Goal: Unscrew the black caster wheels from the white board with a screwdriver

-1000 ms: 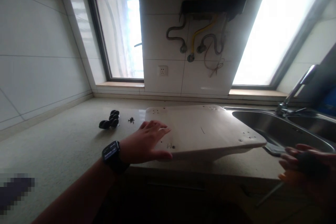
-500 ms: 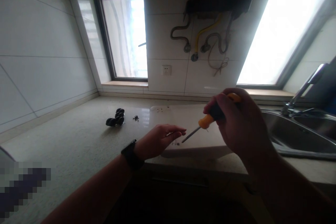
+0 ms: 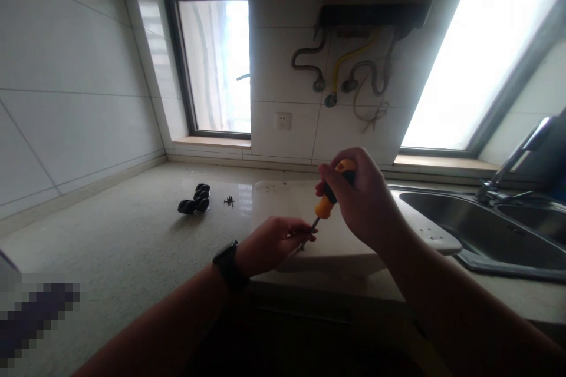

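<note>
My right hand (image 3: pixel 360 197) is closed around the yellow and black handle of a screwdriver (image 3: pixel 325 207), which slants down to the left. Its tip meets the near edge area of a white panel (image 3: pixel 345 235) with rounded corners and small holes. Close to the tip, the thumb and fingers of my left hand (image 3: pixel 283 238) pinch the metal shaft; a small dark piece (image 3: pixel 302 247) lies below them, too small to name. Left of the panel sits a little pile of dark screws (image 3: pixel 229 201). Several black rounded pieces (image 3: pixel 194 203), wheel-like, are beside it.
The panel lies on a speckled counter (image 3: pixel 145 235), its right end near a steel sink (image 3: pixel 469 230) with a faucet (image 3: pixel 499 182). A tiled wall with a socket (image 3: pixel 283 121) and pipes (image 3: pixel 331 79) stands behind. Windows are at left and right.
My right hand has moved left, bringing the screwdriver more upright and its tip down to the panel. My left fingers have closed onto the shaft. The panel's right end now shows.
</note>
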Available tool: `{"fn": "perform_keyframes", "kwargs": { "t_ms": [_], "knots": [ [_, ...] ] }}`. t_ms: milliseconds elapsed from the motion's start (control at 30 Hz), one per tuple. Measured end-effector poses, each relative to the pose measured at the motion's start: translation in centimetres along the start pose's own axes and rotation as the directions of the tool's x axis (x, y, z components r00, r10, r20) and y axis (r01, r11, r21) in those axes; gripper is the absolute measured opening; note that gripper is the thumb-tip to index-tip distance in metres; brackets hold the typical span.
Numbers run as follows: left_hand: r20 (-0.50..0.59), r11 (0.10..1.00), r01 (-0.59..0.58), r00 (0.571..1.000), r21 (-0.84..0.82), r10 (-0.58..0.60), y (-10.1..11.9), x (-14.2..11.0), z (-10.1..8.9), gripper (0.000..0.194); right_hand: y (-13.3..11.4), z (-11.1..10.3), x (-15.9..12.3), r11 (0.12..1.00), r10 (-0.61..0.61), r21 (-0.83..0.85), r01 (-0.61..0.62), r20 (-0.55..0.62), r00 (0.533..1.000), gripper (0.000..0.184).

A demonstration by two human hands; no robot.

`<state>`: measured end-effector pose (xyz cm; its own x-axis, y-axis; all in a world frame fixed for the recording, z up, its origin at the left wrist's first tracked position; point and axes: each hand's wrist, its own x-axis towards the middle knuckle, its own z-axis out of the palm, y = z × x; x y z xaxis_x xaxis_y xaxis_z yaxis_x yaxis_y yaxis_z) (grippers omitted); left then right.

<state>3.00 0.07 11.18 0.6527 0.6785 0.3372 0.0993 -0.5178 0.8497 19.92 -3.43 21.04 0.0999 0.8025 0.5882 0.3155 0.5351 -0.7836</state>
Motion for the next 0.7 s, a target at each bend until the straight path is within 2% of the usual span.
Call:
{"fn": "perform_keyframes", "kwargs": {
  "t_ms": [133,267,467,567,700],
  "knots": [
    [0.016,0.999,0.029,0.999,-0.013,-0.029,0.3,0.1,-0.1,0.026,0.3,-0.2,0.3,0.978,-0.026,-0.207,0.029,0.017,1.0,0.027],
    [0.046,0.997,0.054,0.998,-0.062,-0.051,0.4,0.2,-0.4,0.025,-0.7,-0.3,0.4,0.923,-0.027,-0.381,0.059,0.089,0.996,0.026],
    [0.08,0.997,0.058,0.995,-0.048,-0.054,0.5,0.3,-0.7,0.029,-2.5,-0.5,0.9,0.79,-0.117,-0.574,0.215,0.203,0.972,0.029],
    [0.079,0.994,0.071,0.995,-0.08,-0.065,0.5,0.3,-0.8,0.029,-2.8,-0.8,1.5,0.797,-0.149,-0.536,0.279,0.272,0.951,0.035],
    [0.011,0.996,0.09,0.996,-0.005,-0.09,0.6,0.3,-0.7,0.022,-2.8,-1.6,2.0,0.93,-0.058,-0.307,0.201,0.417,0.907,0.056]
  ]
}}
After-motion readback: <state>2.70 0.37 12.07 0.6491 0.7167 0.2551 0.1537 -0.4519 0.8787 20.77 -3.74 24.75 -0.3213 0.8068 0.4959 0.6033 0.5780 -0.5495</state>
